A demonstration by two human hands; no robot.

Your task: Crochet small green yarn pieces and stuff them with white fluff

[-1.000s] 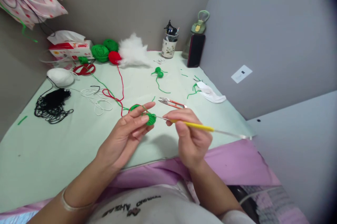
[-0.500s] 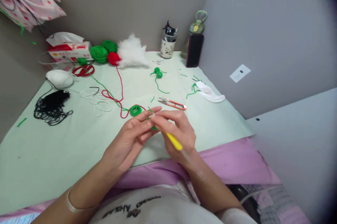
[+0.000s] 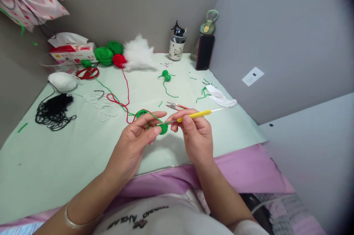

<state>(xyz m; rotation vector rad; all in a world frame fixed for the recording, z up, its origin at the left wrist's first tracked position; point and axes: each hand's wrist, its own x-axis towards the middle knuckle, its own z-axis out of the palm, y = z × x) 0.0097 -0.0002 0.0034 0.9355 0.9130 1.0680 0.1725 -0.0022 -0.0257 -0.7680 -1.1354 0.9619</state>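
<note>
My left hand (image 3: 138,137) pinches a small green crochet piece (image 3: 163,129) between thumb and fingers, its index finger stretched out with green yarn running over it. In my right hand (image 3: 197,133) is a crochet hook (image 3: 197,115) with a yellow handle, held like a pen. The hook's thin metal tip meets the top edge of the crochet piece. Behind my left fingers lies a green yarn coil (image 3: 142,113), partly hidden, with red yarn (image 3: 125,108) passing by it. Thread snips (image 3: 177,106) lie just beyond my right fingers, their handles covered.
Along the back stand a tissue box (image 3: 74,52), green yarn balls (image 3: 104,56), a red yarn ball (image 3: 119,60), white stuffing (image 3: 139,53), a pen jar (image 3: 177,49), a phone (image 3: 205,52) and a bottle (image 3: 208,27). Black yarn (image 3: 55,111) and red scissors (image 3: 87,73) lie left.
My right hand first came in against the left fingers with the hook turned downward. It has since drawn back right, and the hook lies nearly level, its tip at the crochet piece.
</note>
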